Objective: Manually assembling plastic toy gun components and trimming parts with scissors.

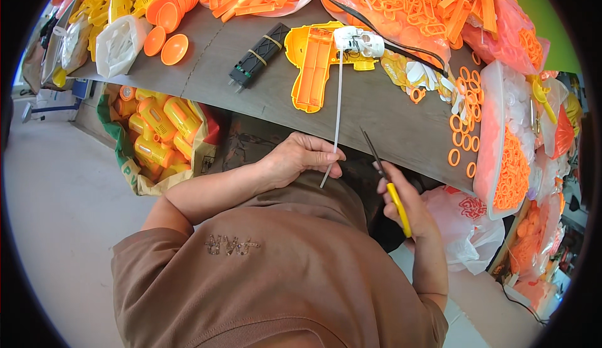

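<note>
Here, my left hand (302, 156) has its thumb and fingertips closed in a pinch on the white tube (340, 97), near its lower end, and a short length sticks out below my grip. From there the tube runs up over the table edge to the white part (360, 42), which sits at the top of the yellow shell (308, 75). The shell lies on the table (213, 72) in front of me, its orange inner side facing up.

My right hand (404, 194) is curled around the yellow handles of the scissors (397, 207). The dark blades point up and to the left, near the tube but apart from it; I cannot tell how far they are parted.

Left of the shell lies a black box (258, 57) with two bands around it, and farther left are orange cups (174, 49). Orange rings (464, 122) are scattered to the right, beside a tub (488, 153) of small orange and white pieces. Below the table edge, on my left, a sack (147, 188) is filled with yellow and orange bodies (157, 119).
</note>
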`<state>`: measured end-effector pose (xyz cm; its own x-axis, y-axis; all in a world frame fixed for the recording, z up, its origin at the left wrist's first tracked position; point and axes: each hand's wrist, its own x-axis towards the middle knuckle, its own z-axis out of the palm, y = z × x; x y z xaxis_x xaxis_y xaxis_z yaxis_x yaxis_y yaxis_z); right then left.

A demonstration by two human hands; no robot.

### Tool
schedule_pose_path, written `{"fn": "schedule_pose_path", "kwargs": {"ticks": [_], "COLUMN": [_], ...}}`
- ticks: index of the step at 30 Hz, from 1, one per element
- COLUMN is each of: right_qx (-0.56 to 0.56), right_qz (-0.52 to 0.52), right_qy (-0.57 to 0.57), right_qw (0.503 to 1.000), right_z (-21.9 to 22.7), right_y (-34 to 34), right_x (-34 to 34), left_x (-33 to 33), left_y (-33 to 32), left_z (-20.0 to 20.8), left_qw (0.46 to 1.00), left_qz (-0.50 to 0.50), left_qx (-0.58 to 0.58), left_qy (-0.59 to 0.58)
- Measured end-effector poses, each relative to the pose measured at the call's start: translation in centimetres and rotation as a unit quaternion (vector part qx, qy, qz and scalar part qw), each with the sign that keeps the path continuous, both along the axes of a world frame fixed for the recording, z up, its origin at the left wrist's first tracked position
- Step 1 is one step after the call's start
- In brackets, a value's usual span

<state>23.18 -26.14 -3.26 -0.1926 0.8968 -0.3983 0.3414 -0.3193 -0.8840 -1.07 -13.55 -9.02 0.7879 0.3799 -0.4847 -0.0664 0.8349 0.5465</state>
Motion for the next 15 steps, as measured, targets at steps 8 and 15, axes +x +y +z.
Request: {"fn": "schedule_pose_path", "kwargs": {"ticks": [8,15], "right_qx": [0.062,0.053], "right_qz": [0.007,-0.009], "right_qy": [-0.044,-0.024], "right_qw": [0.997,0.998], "right_z": [-2.3,-3.5], "right_y": [0.7,0.6], "right_x": [-3.6,-3.8], "left_x": [0.4,0.5], "left_y": [-0.4,-0.3], "left_z": [-0.5,-0.5], "left_qw": [0.999,0.999], "left_qz": [0.006,-0.005], "left_qx": [0.031,0.043], "left_qy": [-0.014,-0.013]}}
